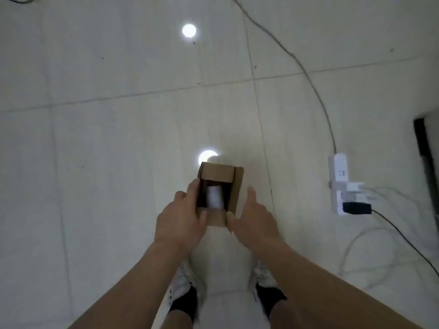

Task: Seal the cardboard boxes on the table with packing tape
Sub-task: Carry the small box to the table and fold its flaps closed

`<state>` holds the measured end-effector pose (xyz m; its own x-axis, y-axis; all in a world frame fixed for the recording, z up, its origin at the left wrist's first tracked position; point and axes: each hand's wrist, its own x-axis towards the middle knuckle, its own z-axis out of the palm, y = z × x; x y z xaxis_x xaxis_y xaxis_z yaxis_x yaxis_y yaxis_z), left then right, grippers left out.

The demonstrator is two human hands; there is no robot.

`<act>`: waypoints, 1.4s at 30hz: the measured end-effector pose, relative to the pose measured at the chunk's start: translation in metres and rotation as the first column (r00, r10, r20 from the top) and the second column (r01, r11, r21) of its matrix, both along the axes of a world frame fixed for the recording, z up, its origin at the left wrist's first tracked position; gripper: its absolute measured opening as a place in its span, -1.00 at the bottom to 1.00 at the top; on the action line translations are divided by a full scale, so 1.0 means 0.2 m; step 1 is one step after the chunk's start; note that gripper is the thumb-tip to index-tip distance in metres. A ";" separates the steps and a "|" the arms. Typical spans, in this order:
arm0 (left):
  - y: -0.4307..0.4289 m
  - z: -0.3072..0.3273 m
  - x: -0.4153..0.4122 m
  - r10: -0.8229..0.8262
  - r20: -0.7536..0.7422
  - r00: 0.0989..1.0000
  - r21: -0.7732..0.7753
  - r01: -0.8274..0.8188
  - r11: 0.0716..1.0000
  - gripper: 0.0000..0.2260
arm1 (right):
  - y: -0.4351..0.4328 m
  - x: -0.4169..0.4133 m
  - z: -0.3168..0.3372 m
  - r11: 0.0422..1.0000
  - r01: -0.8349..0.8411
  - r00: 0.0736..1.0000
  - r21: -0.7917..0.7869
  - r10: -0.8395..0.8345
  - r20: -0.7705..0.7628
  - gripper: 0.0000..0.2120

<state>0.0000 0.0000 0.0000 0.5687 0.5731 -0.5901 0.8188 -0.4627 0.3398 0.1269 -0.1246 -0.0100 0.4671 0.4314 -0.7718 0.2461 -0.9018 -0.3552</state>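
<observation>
Two hands hold the open cardboard box [238, 184] above the tiled floor [107, 143], left hand [180, 224] gripping its left wall, right hand [254, 222] pinching its right side; flap-folding seems the current step, then finding tape, which is unseen.

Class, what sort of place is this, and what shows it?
Probably an indoor workroom or office: tiled floor mirroring round lights, power strip with plugs and cables on the floor, cardboard box held above it.
</observation>
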 end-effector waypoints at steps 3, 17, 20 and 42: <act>0.01 -0.29 0.00 0.086 -0.032 0.996 -0.004 -0.086 0.996 -0.28 | 0.00 -0.04 -0.30 0.994 0.075 0.996 -0.084 -0.070 0.063 -0.07; 0.08 -0.68 0.10 0.119 -0.044 0.992 -0.107 -0.123 0.987 -0.34 | 0.05 -0.03 -0.66 0.991 0.135 0.991 -0.002 -0.135 0.023 -0.87; 0.09 -0.52 0.15 0.120 -0.009 0.993 -0.132 -0.120 0.984 -0.32 | 0.08 0.04 -0.51 0.995 0.096 0.993 0.029 -0.098 0.064 -0.81; 0.07 2.48 0.68 0.051 0.093 0.994 0.267 -0.074 0.961 -0.23 | 0.15 0.66 2.43 0.946 -0.243 0.906 0.216 0.142 0.398 -0.37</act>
